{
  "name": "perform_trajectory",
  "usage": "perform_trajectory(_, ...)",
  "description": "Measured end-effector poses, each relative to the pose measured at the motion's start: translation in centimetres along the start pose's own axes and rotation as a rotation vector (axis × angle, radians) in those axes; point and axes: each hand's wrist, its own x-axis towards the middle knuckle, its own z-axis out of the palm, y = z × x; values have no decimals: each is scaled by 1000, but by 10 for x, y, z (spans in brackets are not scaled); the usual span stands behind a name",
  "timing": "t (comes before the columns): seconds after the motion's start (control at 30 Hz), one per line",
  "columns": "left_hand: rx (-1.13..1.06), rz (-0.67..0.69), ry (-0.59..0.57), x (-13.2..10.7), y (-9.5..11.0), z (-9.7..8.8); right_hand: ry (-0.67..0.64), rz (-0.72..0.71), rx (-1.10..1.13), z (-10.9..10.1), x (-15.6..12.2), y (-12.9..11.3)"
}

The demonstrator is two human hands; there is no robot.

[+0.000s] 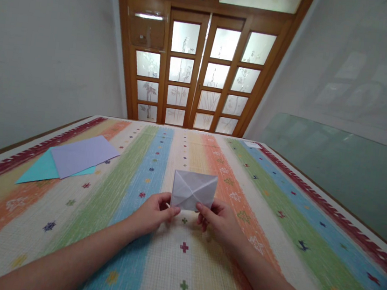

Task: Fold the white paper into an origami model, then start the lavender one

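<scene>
A small folded sheet of white or pale lilac paper (194, 190), roughly square with creases crossing at its middle, is held up above the table. My left hand (157, 212) pinches its lower left corner between thumb and fingers. At the lower right edge, my right hand (218, 218) grips the same paper, its thumb lying on the front face. The fingers behind the paper are partly hidden.
A striped, patterned cloth covers the table (178, 265). On the left lie a lilac paper sheet (84, 155) and, partly under it, a turquoise sheet (40, 168). A small white paper (252, 144) rests at the far right edge. Wooden glazed doors (200, 70) stand beyond.
</scene>
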Motion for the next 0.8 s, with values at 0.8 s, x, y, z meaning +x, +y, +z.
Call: perform_trajectory(0.8,313,341,250,-2,11,-17,132,-327,-393,-2,-4,-11)
